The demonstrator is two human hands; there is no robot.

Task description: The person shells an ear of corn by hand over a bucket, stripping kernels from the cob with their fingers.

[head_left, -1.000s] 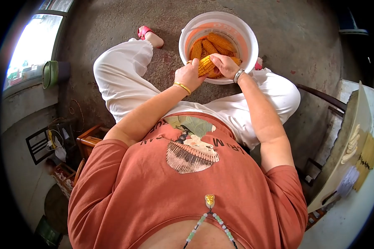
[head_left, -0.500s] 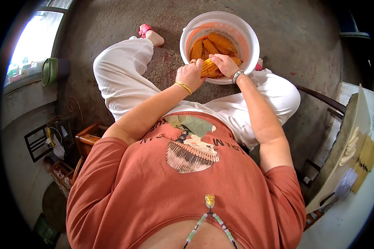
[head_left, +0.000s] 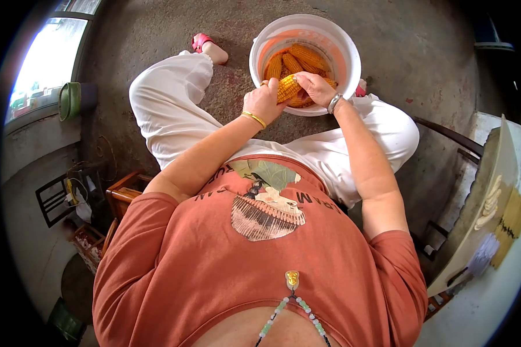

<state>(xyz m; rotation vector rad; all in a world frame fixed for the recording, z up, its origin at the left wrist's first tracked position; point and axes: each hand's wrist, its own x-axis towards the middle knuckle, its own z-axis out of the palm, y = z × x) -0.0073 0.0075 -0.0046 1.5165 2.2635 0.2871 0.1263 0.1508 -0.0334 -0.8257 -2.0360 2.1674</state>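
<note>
A rust-coloured shirt (head_left: 214,248) is seen nearest. Beyond it, above the near edge of the white bucket (head_left: 351,58), a corn cob (head_left: 287,89) is clasped by the curled left hand (head_left: 263,104) and gripped by the bent fingers of the right hand (head_left: 317,91). More cobs (head_left: 307,56) are heaped inside the bucket.

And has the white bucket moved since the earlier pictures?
No, not visibly: judged against the floor, the white bucket stands in the same place, with no clear shift either way.
</note>
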